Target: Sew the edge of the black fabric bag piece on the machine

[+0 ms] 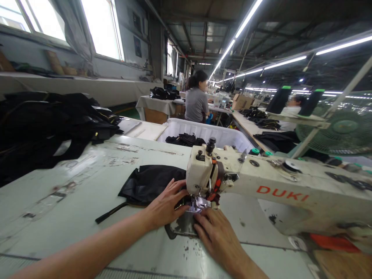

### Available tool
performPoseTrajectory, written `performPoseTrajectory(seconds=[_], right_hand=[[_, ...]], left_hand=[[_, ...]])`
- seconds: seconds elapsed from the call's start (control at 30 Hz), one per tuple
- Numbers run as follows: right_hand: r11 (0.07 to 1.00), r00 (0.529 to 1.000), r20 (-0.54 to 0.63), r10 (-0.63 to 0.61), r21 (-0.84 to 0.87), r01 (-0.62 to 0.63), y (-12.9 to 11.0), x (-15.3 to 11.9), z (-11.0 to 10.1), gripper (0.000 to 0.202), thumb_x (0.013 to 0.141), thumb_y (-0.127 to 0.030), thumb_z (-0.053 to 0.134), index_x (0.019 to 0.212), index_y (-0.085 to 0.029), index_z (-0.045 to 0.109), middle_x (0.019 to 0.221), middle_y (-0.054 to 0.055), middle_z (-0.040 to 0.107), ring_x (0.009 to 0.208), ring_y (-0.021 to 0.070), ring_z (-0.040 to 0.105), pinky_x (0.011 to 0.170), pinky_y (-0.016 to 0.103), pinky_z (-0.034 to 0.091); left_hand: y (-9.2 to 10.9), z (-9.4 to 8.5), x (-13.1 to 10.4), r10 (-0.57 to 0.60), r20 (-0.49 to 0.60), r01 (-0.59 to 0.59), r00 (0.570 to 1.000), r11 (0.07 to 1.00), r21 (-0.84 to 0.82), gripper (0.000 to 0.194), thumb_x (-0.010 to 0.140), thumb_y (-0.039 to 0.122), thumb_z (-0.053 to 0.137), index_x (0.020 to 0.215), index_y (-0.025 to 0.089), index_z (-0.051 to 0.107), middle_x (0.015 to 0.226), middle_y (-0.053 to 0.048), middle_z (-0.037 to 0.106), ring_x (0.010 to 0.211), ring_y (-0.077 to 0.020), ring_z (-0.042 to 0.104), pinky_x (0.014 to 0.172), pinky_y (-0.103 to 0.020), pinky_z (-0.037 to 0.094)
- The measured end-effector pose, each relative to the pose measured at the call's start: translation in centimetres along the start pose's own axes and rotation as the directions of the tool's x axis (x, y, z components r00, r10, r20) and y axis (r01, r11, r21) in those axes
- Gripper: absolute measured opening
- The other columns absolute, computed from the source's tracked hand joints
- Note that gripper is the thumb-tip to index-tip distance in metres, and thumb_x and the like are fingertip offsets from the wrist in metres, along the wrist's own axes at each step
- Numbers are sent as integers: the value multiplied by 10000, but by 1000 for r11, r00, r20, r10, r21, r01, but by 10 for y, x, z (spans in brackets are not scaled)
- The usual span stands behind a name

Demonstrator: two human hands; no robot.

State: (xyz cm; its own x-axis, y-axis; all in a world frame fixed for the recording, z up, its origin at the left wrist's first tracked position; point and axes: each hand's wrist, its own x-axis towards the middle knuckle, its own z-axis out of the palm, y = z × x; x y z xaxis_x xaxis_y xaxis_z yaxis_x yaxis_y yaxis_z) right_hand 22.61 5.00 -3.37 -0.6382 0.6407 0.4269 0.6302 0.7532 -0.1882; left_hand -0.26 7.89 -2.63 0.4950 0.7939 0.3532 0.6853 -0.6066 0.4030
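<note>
The table (pixel 84 193) is scuffed; a window (pixel 102 29) is set at eleven, the machine (pixel 247 184) marked "DUKI" at four; left hand (pixel 164 207), right hand (pixel 216 232): grip cannot be told.

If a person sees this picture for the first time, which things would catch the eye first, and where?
Probably the pale sewing machine right of centre, with its red DUKI lettering. Next, the left hand and right hand close to its presser foot, with a black fabric piece beside the left hand. The large dark heap at the left edge also stands out.
</note>
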Motion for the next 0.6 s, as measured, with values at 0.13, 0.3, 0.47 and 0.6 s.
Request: performPoseTrajectory(seconds=[0.13,0.3,0.47,0.6], right_hand=[[995,999,-17,-46,-94,44,1,-4,-4,181,958,-222,535,1102,-187,638,940,87,625,867,232,598,768,366,523],[989,999,19,-50,-138,52,2,-12,-6,205,986,-233,483,1110,-172,634,964,106,635,901,244,597,800,389,509],[989,998,60,3,-150,6,-15,-25,-10,245,969,-195,493,1184,-146,601,1028,117,616,925,253,588,804,401,519],[989,999,6,47,-138,-45,-28,-40,-8,265,980,-190,462,1207,-151,594,1025,119,613,918,250,591,792,404,526]], left_hand=[[15,-8,-31,-54,39,52,998,997,57,392,878,260,637,1250,177,545,1376,-158,542,1346,-317,436,1131,-658,197],[39,-22,-76,-65,140,54,988,995,82,370,913,241,576,1278,193,531,1401,-130,533,1381,-282,397,1159,-618,183],[48,-24,-89,-81,148,62,986,989,131,359,938,236,543,1292,184,514,1415,-134,517,1394,-278,375,1161,-619,182],[47,-20,-88,-72,143,51,987,988,146,357,940,227,537,1292,180,509,1418,-135,514,1401,-278,363,1164,-619,176]])
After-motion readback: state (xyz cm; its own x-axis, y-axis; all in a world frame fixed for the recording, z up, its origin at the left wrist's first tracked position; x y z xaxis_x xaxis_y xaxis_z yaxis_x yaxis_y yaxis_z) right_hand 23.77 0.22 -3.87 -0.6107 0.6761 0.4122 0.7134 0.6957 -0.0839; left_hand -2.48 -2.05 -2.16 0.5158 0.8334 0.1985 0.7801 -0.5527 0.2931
